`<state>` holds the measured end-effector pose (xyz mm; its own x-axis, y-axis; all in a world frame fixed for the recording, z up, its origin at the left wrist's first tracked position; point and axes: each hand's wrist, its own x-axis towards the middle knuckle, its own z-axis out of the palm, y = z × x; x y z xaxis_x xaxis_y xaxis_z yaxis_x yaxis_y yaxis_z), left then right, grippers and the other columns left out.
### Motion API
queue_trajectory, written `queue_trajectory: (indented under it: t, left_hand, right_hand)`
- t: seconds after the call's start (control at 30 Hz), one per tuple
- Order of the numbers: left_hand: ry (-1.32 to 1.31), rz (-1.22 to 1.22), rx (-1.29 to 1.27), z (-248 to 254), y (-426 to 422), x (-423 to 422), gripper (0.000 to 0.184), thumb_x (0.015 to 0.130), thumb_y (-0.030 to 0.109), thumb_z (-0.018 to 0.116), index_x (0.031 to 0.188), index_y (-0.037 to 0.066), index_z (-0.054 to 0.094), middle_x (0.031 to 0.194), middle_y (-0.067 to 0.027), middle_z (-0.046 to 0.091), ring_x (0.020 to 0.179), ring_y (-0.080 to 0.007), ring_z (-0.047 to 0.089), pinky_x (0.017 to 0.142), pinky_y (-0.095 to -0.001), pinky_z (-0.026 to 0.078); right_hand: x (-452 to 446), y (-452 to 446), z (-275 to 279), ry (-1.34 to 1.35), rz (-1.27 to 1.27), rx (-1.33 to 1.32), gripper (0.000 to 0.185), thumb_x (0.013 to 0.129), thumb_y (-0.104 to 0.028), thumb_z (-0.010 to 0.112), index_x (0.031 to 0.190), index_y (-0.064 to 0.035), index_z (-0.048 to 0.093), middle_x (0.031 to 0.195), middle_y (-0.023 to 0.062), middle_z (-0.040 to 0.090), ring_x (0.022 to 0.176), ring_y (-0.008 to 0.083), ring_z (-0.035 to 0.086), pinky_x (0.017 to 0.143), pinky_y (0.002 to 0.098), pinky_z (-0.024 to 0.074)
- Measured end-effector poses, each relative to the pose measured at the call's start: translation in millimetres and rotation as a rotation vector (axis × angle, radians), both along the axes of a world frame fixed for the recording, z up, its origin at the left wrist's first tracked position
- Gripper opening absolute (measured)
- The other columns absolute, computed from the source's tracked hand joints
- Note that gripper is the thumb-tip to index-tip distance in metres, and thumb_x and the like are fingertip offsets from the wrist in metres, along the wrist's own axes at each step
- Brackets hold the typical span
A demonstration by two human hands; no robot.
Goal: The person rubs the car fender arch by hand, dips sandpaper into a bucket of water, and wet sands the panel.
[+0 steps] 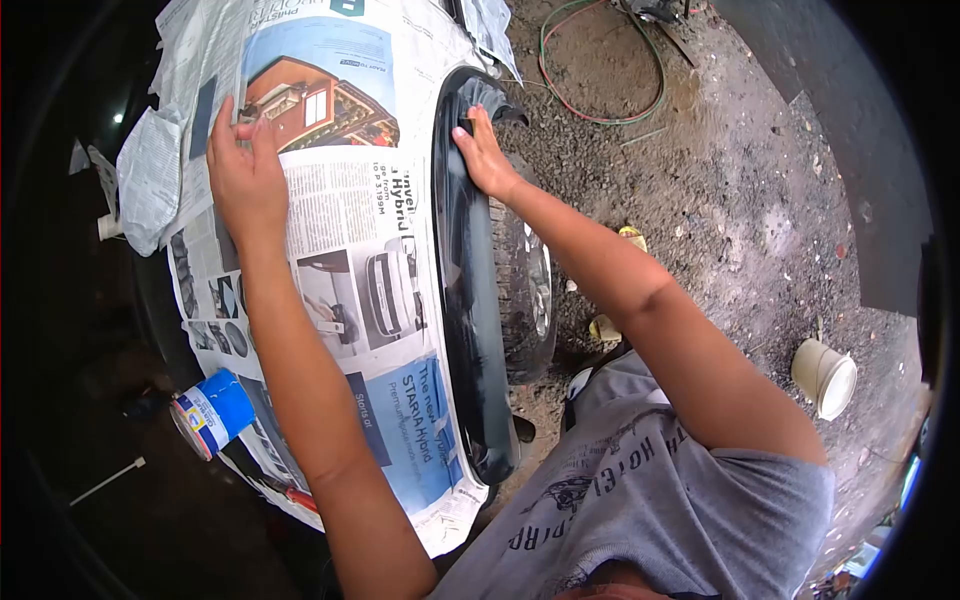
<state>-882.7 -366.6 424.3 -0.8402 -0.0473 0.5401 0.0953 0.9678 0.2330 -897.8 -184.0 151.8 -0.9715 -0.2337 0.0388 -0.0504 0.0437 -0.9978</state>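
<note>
Gravel ground (720, 260), strewn with small debris, right side of view. Vehicle body under overlapping newspaper sheets (330, 200), printed with house and car pictures; sheet count uncertain because of the overlaps. One long black arch trim (470, 330) runs down the sheets' right edge, its surface streaked grey; this is the piece being worked. One tyre (520, 300) beside it, partly hidden. One hose coil (600, 121), green and red, on the ground beyond. Two bare hands: right hand (488, 165) against the trim's upper part, fingers extended, not clenched; cannot tell if anything lies beneath them. Left hand (250, 190) over the newspaper, fingers loosely spread, grasping nothing visible; firm contact unclear. One crumpled plastic bag (150, 180) at the sheets' left edge; contents not readable. Containers, two clearly seen: one white bucket (808, 370) on the gravel, pale top, lid or contents indistinguishable; one blue-and-white can (212, 415) at the newspaper's lower left edge, inside not visible.
</note>
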Motion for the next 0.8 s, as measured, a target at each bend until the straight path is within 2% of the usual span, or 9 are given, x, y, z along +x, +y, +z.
queue_trajectory:
  t: [0.07,0.23,0.3,0.37,0.43,0.53,0.7,0.77,0.8]
  left_hand:
    - [0.002,0.004,-0.014,-2.2,-2.6,-1.1,0.05,0.099,0.021,0.064,0.145,0.005,0.054,0.106,-0.0094,0.063,0.092,-0.0251,0.059,0.086,-0.0373,0.049]
    - [-0.044,0.042,0.039,2.0,7.0,1.9,0.049,0.1,0.021,0.063,0.145,0.004,0.054,0.109,-0.0106,0.062,0.09,-0.0226,0.059,0.084,-0.0351,0.049]
    - [-0.025,0.015,0.07,0.1,2.5,0.0,0.049,0.1,0.021,0.063,0.145,0.004,0.054,0.109,-0.0105,0.062,0.087,-0.0215,0.058,0.081,-0.0343,0.049]
    - [-0.038,0.007,0.077,-1.1,-0.9,-2.2,0.05,0.1,0.021,0.064,0.145,0.003,0.054,0.108,-0.01,0.062,0.083,-0.0202,0.056,0.079,-0.0335,0.049]
    - [-0.025,-0.003,0.049,-2.2,-4.3,-1.7,0.05,0.099,0.021,0.064,0.145,0.003,0.054,0.107,-0.0095,0.062,0.08,-0.0188,0.055,0.076,-0.0328,0.048]
    - [0.007,-0.027,-0.008,-3.4,-6.4,-2.0,0.051,0.099,0.021,0.065,0.145,0.002,0.054,0.104,-0.0085,0.062,0.078,-0.0168,0.053,0.074,-0.0317,0.047]
    - [0.022,-0.011,-0.007,-3.0,-4.0,-3.1,0.052,0.099,0.021,0.066,0.145,0.002,0.054,0.101,-0.0075,0.062,0.075,-0.0158,0.052,0.073,-0.0309,0.047]
    - [0.03,-0.008,-0.014,-2.9,-3.4,-3.2,0.052,0.099,0.021,0.066,0.145,0.001,0.054,0.1,-0.0074,0.062,0.075,-0.0155,0.052,0.073,-0.0305,0.047]
    - [0.034,-0.006,-0.018,-3.3,-3.1,-3.4,0.052,0.099,0.022,0.066,0.145,0.001,0.054,0.1,-0.0073,0.062,0.074,-0.0154,0.051,0.072,-0.0303,0.047]
  right_hand:
    - [26.5,1.2,5.1,-0.074,-0.025,-0.064,0.086,0.108,-0.053,0.026,0.158,0.0124,0.001,0.168,0.0297,-0.009,0.158,0.0365,-0.007,0.128,0.0423,-0.0006]
    - [226.9,10.7,2.2,0.078,0.133,-0.119,0.079,0.109,-0.034,0.043,0.16,0.0091,0.002,0.168,0.0319,-0.007,0.156,0.0457,-0.008,0.127,0.0517,0.0017]
    - [209.5,3.3,3.4,0.034,0.057,-0.239,0.075,0.109,-0.031,0.042,0.16,0.0088,0.004,0.168,0.0323,-0.005,0.157,0.0461,-0.005,0.127,0.0509,0.0038]
    - [150.2,-2.5,0.1,0.076,-0.038,-0.111,0.073,0.11,-0.033,0.04,0.16,0.0093,0.007,0.168,0.033,0.0,0.157,0.0443,-0.001,0.128,0.0473,0.0044]
    - [81.6,-5.5,-9.3,-0.035,-0.082,-0.188,0.074,0.111,-0.038,0.038,0.159,0.0108,0.009,0.167,0.0332,0.003,0.158,0.0415,0.001,0.128,0.0431,0.0045]
    - [42.9,-4.2,-8.8,-0.094,-0.086,-0.184,0.077,0.111,-0.042,0.036,0.159,0.0118,0.009,0.167,0.033,0.004,0.158,0.0395,0.0,0.128,0.0406,0.0034]
    - [200.9,-3.1,-0.6,0.038,-0.029,-0.191,0.076,0.11,-0.038,0.036,0.159,0.0116,0.004,0.168,0.0323,-0.003,0.158,0.0419,-0.005,0.128,0.0458,0.0011]
    - [224.7,-1.4,-3.7,0.052,0.037,-0.143,0.077,0.11,-0.037,0.036,0.159,0.012,0.003,0.168,0.0319,-0.005,0.157,0.0426,-0.007,0.128,0.0471,0.0005]
    - [203.7,-6.5,-1.1,0.052,-0.035,-0.132,0.077,0.11,-0.038,0.035,0.158,0.0133,0.003,0.167,0.033,-0.004,0.157,0.0433,-0.006,0.128,0.0465,0.0015]
